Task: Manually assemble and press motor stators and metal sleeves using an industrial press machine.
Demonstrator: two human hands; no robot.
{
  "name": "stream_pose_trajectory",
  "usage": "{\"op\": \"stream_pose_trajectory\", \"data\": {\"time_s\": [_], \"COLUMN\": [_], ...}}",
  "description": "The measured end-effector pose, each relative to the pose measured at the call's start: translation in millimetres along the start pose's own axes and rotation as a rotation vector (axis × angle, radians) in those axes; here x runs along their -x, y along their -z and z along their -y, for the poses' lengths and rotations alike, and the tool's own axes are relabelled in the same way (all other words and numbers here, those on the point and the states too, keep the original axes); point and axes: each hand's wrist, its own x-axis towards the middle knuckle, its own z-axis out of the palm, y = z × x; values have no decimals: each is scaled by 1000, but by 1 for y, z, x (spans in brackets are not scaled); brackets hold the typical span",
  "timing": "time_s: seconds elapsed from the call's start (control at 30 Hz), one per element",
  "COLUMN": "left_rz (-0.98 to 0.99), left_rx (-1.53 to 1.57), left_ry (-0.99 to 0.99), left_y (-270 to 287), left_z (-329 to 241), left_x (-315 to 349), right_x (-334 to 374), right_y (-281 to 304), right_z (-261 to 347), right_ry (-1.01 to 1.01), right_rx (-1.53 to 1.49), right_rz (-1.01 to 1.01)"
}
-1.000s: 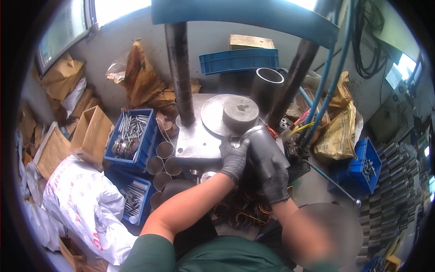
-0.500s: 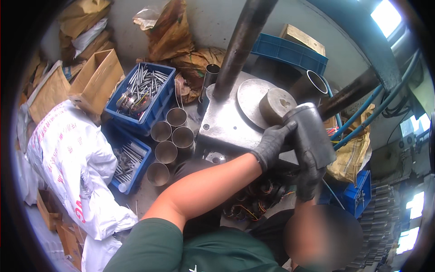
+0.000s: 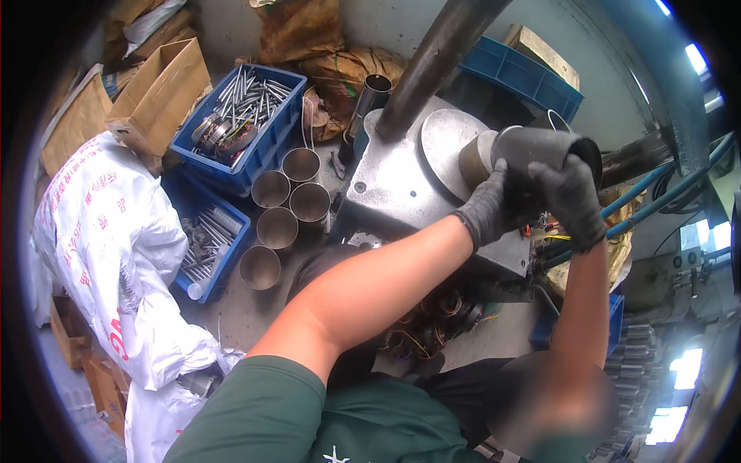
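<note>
Both of my gloved hands close on a dark metal cylinder [image 3: 544, 147] above the grey steel press table [image 3: 394, 189]. My left hand [image 3: 488, 208], in a black glove, wraps the cylinder's near end from below, fingers curled tight against it. My right hand [image 3: 575, 197], gloved the same, clamps over the far side, near the open mouth of the tube. The cylinder lies tilted on its side, its lower end meeting a short round stub [image 3: 475, 158] that stands on the round disc [image 3: 448, 139] of the table; I cannot tell whether the two actually touch. A thick dark column [image 3: 432, 65] rises from the table just behind the disc.

To my left, on the floor, five open steel cups [image 3: 287, 208] stand upright in a loose cluster beside the table's edge. Past them sits a blue crate [image 3: 258, 158] filled with steel rods, and a second blue crate [image 3: 224, 258] nearer to me holds smaller parts. A white printed sack [image 3: 100, 231] slumps beside the crates, with cardboard boxes [image 3: 154, 92] behind it. Bundles of copper windings [image 3: 436, 320] with coloured wires lie under the table's front edge, just below my left forearm. Blue hoses [image 3: 656, 185] run off to the right.
</note>
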Motion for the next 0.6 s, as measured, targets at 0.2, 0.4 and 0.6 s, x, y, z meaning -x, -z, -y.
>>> {"op": "stream_pose_trajectory", "data": {"time_s": [0.2,0.4,0.6], "left_rz": [-503,-540,-651], "left_rx": [-513,-637,-977], "left_ry": [-72,-236,-460], "left_y": [12,13,11], "left_z": [-16,-39,-54], "left_x": [2,15,28], "right_x": [-100,-130,-124], "right_y": [20,19,11], "right_z": [-72,-65,-30], "right_ry": [112,721,-51], "right_rx": [41,637,210], "right_rz": [405,325,437]}}
